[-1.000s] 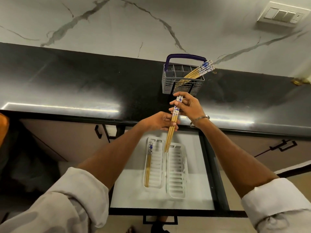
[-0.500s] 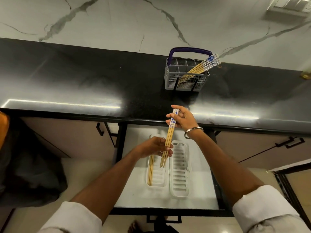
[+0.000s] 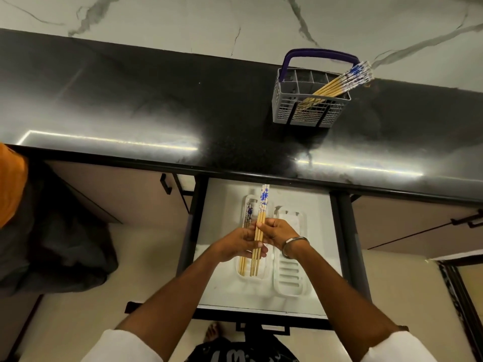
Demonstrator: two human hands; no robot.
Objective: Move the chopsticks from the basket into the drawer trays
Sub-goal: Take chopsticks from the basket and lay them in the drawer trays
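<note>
Both hands (image 3: 257,240) are now holding the chopsticks (image 3: 258,231) low over the left tray (image 3: 252,279), coming down from the basket (image 3: 309,103).

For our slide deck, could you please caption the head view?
Both hands, left hand and right hand, lower held chopsticks over the left drawer tray; more wait in the basket.
</note>
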